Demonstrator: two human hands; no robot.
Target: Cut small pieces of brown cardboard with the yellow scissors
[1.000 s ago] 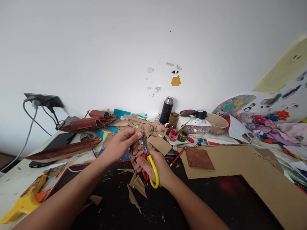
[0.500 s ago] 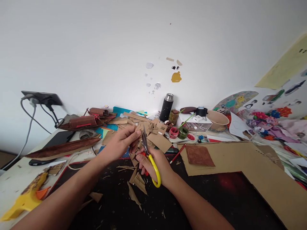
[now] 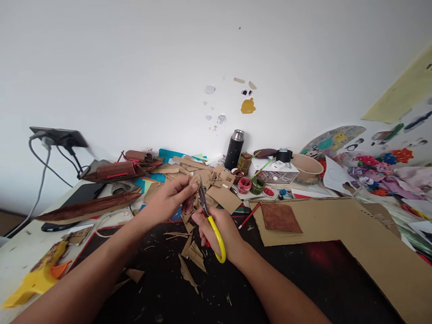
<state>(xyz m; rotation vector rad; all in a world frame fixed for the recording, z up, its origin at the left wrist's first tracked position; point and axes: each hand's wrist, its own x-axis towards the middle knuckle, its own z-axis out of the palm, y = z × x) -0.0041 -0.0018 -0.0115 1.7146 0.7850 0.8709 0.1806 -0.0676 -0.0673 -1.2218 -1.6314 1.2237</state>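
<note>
My right hand (image 3: 219, 229) is closed round a pair of scissors (image 3: 216, 238) with yellow and red handles. The narrow metal blades point up and away, right beside the fingertips of my left hand (image 3: 178, 193). Those fingers are pinched on a small piece of cardboard (image 3: 195, 180), mostly hidden by the fingers and hard to tell from the brown scraps behind it. Torn cardboard scraps (image 3: 195, 256) and thin shreds lie below my hands on the black mat (image 3: 162, 288).
A heap of cardboard offcuts (image 3: 189, 166) lies behind my hands. Brown model boats (image 3: 91, 207) and a yellow glue gun (image 3: 40, 279) are at left. A black flask (image 3: 234, 150), paint jars (image 3: 244, 185) and a large cardboard sheet (image 3: 324, 220) are further right.
The scissor blades look drawn closer together than before. Both hands stay in nearly the same place, and the view has tilted very slightly.
</note>
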